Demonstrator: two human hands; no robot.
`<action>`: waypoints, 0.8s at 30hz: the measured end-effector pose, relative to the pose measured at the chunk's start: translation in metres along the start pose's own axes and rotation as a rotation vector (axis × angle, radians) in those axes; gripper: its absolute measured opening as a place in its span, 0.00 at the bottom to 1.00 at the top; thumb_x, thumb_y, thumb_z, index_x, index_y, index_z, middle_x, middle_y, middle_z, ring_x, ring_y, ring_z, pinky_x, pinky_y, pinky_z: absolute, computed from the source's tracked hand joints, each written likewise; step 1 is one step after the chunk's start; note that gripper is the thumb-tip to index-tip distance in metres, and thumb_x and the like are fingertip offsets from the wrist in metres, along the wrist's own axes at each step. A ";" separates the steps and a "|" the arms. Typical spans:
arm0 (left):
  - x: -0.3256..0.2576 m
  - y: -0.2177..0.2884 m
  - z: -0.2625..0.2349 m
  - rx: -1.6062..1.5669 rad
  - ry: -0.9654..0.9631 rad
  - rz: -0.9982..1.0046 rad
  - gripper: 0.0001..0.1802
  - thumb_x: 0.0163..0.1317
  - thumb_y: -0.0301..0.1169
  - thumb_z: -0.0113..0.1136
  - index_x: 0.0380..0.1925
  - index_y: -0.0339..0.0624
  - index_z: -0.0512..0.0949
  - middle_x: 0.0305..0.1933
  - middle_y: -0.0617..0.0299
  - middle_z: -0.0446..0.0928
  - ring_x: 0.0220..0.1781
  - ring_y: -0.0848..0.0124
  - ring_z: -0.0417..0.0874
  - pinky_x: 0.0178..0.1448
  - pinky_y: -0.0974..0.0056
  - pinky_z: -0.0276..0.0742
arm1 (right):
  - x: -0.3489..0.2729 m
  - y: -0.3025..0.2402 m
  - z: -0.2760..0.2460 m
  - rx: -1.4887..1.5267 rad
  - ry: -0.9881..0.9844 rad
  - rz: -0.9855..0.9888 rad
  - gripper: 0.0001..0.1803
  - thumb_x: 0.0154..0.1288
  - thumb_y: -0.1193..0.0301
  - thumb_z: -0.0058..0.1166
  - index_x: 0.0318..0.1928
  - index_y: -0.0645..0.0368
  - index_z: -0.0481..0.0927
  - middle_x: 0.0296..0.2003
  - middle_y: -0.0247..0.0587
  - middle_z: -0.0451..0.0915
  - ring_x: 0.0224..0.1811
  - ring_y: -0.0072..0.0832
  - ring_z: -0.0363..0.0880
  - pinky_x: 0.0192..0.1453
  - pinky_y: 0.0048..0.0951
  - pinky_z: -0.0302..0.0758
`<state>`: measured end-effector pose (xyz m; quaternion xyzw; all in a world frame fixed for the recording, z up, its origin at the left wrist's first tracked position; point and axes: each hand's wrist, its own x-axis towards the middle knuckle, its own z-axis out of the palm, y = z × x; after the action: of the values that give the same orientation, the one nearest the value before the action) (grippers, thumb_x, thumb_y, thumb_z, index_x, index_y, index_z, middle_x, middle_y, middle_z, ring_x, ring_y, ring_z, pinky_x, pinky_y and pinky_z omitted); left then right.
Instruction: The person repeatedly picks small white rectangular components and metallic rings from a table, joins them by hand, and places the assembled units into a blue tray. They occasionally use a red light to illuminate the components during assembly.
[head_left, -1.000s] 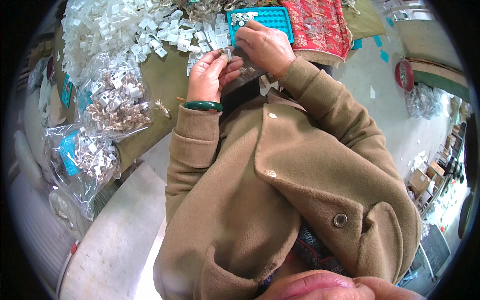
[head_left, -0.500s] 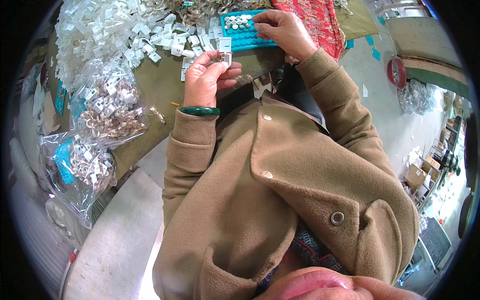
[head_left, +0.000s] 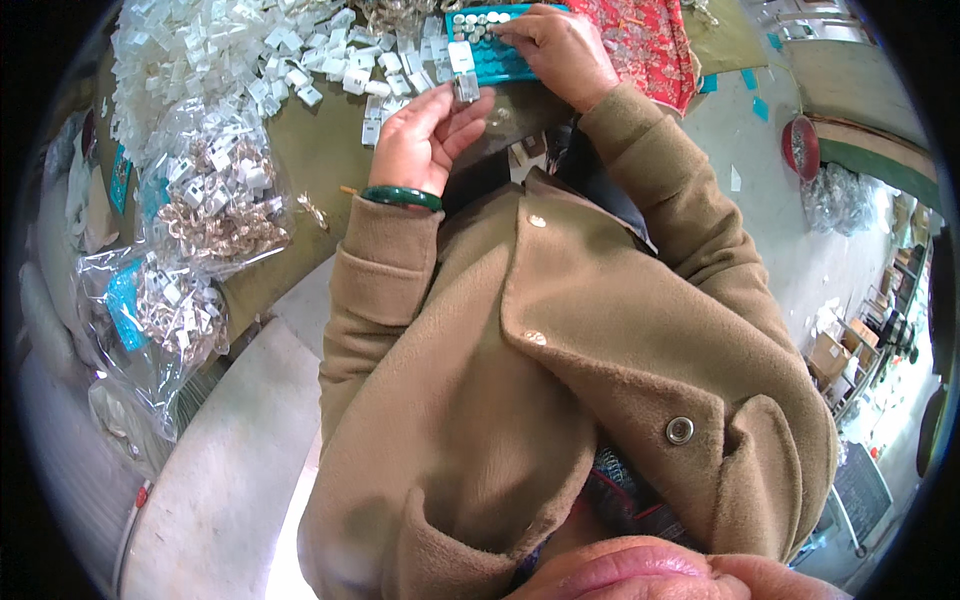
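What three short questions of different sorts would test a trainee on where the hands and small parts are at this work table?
1. True or false: the left hand holds a small clear tag at its fingertips.
2. Multiple choice: the right hand rests on A) the red patterned cloth, B) the teal tray, C) a clear bag of metal parts.
3. Fill in: the green bangle sits on the ____ wrist.

Key:
1. True.
2. B.
3. Left.
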<state>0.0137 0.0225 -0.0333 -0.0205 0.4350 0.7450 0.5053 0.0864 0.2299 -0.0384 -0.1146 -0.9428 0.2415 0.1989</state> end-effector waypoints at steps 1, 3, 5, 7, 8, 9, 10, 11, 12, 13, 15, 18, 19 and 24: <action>0.000 0.000 -0.002 -0.005 -0.028 -0.005 0.16 0.73 0.29 0.47 0.54 0.30 0.73 0.55 0.42 0.77 0.55 0.62 0.82 0.50 0.68 0.86 | -0.001 0.000 -0.002 0.023 -0.055 0.035 0.07 0.61 0.71 0.54 0.34 0.58 0.83 0.29 0.49 0.79 0.33 0.46 0.80 0.38 0.43 0.76; 0.002 0.001 -0.003 -0.030 -0.064 -0.012 0.17 0.73 0.30 0.48 0.55 0.30 0.73 0.56 0.43 0.77 0.56 0.63 0.82 0.50 0.69 0.86 | -0.001 -0.001 -0.003 0.003 -0.050 0.002 0.07 0.61 0.70 0.53 0.33 0.59 0.82 0.28 0.49 0.78 0.32 0.47 0.80 0.38 0.44 0.76; 0.003 0.001 -0.004 -0.057 -0.079 -0.023 0.17 0.72 0.30 0.48 0.55 0.30 0.73 0.57 0.43 0.76 0.55 0.63 0.82 0.50 0.69 0.86 | 0.000 -0.003 -0.003 -0.034 -0.107 0.000 0.08 0.62 0.69 0.53 0.30 0.60 0.78 0.28 0.50 0.78 0.32 0.48 0.80 0.37 0.46 0.75; 0.003 0.002 -0.004 -0.070 -0.074 -0.027 0.17 0.72 0.30 0.49 0.55 0.31 0.73 0.57 0.44 0.76 0.55 0.64 0.82 0.49 0.69 0.86 | 0.001 -0.005 -0.003 -0.065 -0.096 -0.032 0.09 0.63 0.68 0.53 0.30 0.60 0.77 0.28 0.50 0.78 0.33 0.48 0.80 0.36 0.46 0.75; 0.003 0.003 -0.004 -0.103 -0.078 -0.029 0.17 0.72 0.30 0.50 0.56 0.32 0.73 0.57 0.44 0.76 0.55 0.64 0.82 0.49 0.69 0.86 | 0.001 -0.006 -0.004 -0.082 -0.089 -0.048 0.09 0.63 0.68 0.52 0.30 0.60 0.77 0.28 0.51 0.78 0.33 0.48 0.80 0.36 0.46 0.75; 0.004 0.003 -0.003 -0.108 -0.076 -0.031 0.16 0.71 0.30 0.50 0.55 0.32 0.73 0.57 0.45 0.76 0.55 0.64 0.82 0.49 0.69 0.86 | 0.002 -0.008 -0.007 -0.078 -0.092 -0.025 0.09 0.62 0.68 0.53 0.30 0.61 0.77 0.28 0.51 0.78 0.33 0.48 0.80 0.36 0.46 0.75; 0.005 0.004 -0.003 -0.134 -0.079 -0.033 0.16 0.71 0.30 0.51 0.54 0.32 0.73 0.56 0.45 0.77 0.55 0.64 0.82 0.49 0.69 0.86 | 0.003 -0.010 -0.010 -0.076 -0.094 -0.003 0.09 0.62 0.68 0.54 0.31 0.61 0.78 0.28 0.51 0.78 0.33 0.48 0.80 0.36 0.45 0.75; 0.006 0.004 -0.003 -0.166 -0.071 -0.034 0.16 0.71 0.30 0.51 0.54 0.32 0.73 0.56 0.46 0.77 0.55 0.64 0.82 0.49 0.69 0.87 | 0.004 -0.013 -0.014 -0.074 -0.096 0.021 0.09 0.62 0.68 0.54 0.32 0.61 0.78 0.28 0.51 0.78 0.32 0.47 0.80 0.36 0.44 0.75; 0.007 0.003 -0.003 -0.167 -0.063 -0.033 0.15 0.71 0.30 0.51 0.53 0.32 0.74 0.55 0.46 0.77 0.55 0.63 0.82 0.49 0.68 0.87 | 0.005 -0.017 -0.019 0.034 -0.063 0.022 0.08 0.61 0.68 0.55 0.32 0.61 0.78 0.28 0.51 0.78 0.32 0.47 0.80 0.36 0.43 0.76; 0.008 0.003 -0.002 -0.175 -0.045 -0.029 0.15 0.72 0.30 0.50 0.52 0.32 0.74 0.55 0.46 0.78 0.55 0.63 0.82 0.49 0.68 0.87 | 0.003 -0.021 -0.026 0.143 -0.029 0.021 0.08 0.61 0.68 0.56 0.33 0.61 0.79 0.28 0.51 0.78 0.31 0.46 0.80 0.36 0.42 0.76; 0.009 0.000 -0.001 -0.200 -0.020 -0.033 0.13 0.71 0.30 0.50 0.50 0.33 0.74 0.52 0.48 0.79 0.53 0.64 0.83 0.48 0.69 0.87 | -0.006 -0.031 -0.039 0.302 -0.069 0.134 0.09 0.59 0.70 0.60 0.37 0.62 0.82 0.27 0.49 0.81 0.29 0.40 0.81 0.36 0.36 0.77; 0.011 -0.002 0.002 -0.232 -0.043 -0.033 0.12 0.71 0.29 0.51 0.49 0.33 0.74 0.48 0.53 0.80 0.49 0.67 0.84 0.45 0.70 0.87 | -0.012 -0.046 -0.039 0.363 -0.105 -0.006 0.10 0.61 0.69 0.62 0.41 0.60 0.82 0.31 0.42 0.81 0.32 0.33 0.82 0.38 0.30 0.78; 0.011 -0.002 0.002 -0.227 -0.067 -0.026 0.13 0.71 0.29 0.51 0.50 0.33 0.74 0.48 0.54 0.80 0.49 0.68 0.84 0.45 0.70 0.87 | -0.010 -0.048 -0.036 0.372 -0.109 -0.083 0.10 0.61 0.70 0.62 0.41 0.60 0.80 0.30 0.40 0.80 0.31 0.30 0.81 0.36 0.28 0.78; 0.006 -0.002 0.009 -0.074 -0.013 0.044 0.13 0.70 0.29 0.54 0.50 0.35 0.76 0.46 0.58 0.81 0.45 0.72 0.85 0.42 0.72 0.86 | -0.009 -0.046 -0.023 0.230 -0.050 -0.204 0.08 0.59 0.69 0.60 0.37 0.58 0.79 0.29 0.43 0.80 0.31 0.39 0.82 0.35 0.35 0.79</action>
<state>0.0157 0.0327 -0.0318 -0.0251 0.4041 0.7717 0.4905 0.0993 0.1969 0.0006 0.0111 -0.9203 0.3293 0.2108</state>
